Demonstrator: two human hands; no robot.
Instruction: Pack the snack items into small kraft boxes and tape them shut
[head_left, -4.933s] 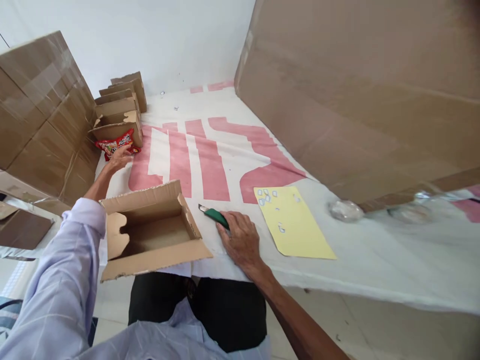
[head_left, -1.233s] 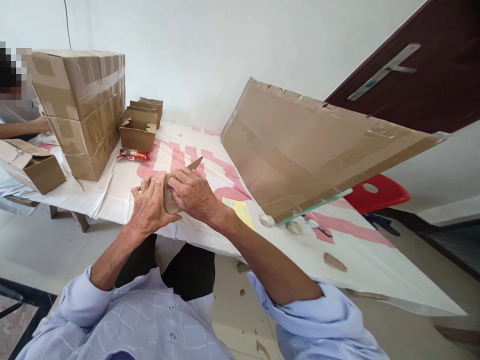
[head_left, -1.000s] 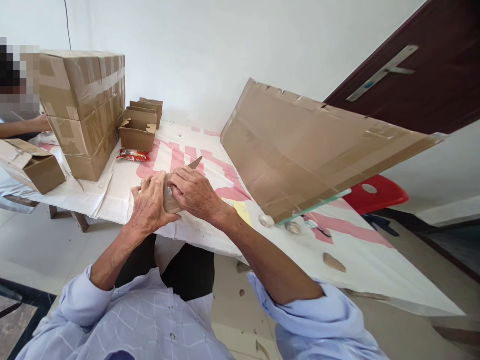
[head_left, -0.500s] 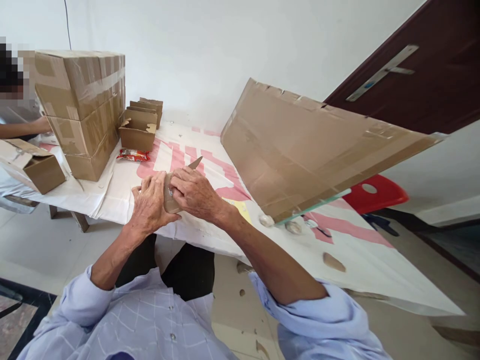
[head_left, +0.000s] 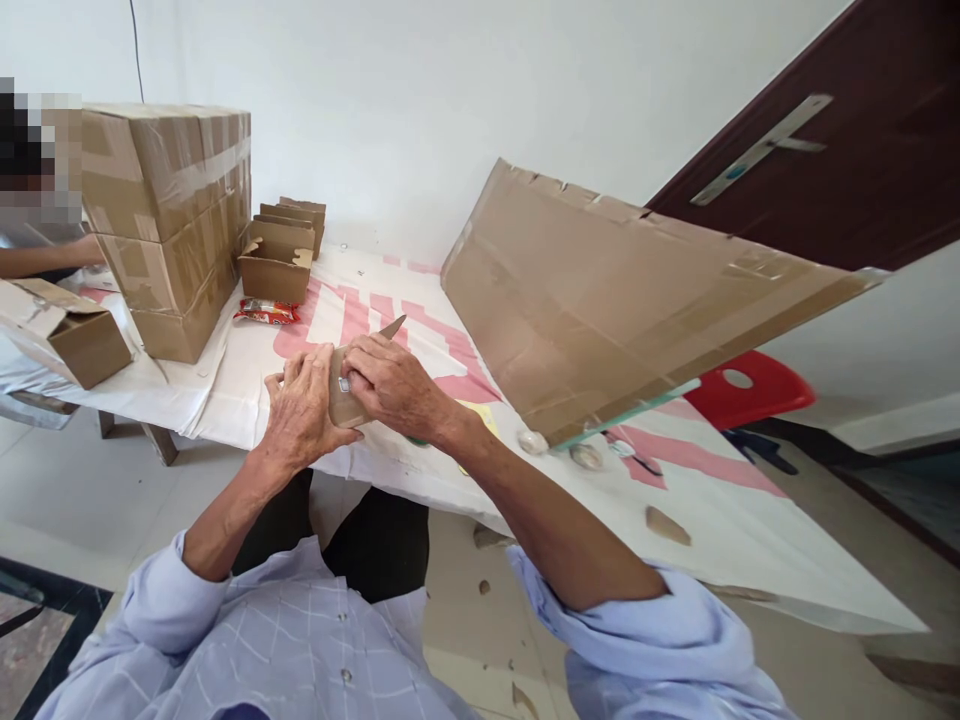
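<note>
A small brown cardboard piece [head_left: 345,405] lies between my hands at the front edge of the cloth-covered table. My left hand [head_left: 300,410] grips its left side, thumb along the near edge. Curled over its right part is my right hand [head_left: 394,385], with the fingertips beside a small pale mark on the cardboard. What those fingers pinch, if anything, is too small to make out. A pointed brown tip [head_left: 392,327] sticks out beyond my right hand; whether it belongs to the same piece is hidden.
Taped boxes [head_left: 169,220] are stacked at the left, with an open box [head_left: 67,330] before them. Small open cartons [head_left: 276,262] and a red packet [head_left: 267,312] stand behind my hands. A large cardboard sheet [head_left: 600,300] leans at the right. A person's arm [head_left: 49,258] shows far left.
My right hand has shifted slightly, uncovering more of the pale mark on the cardboard. My left hand keeps its place.
</note>
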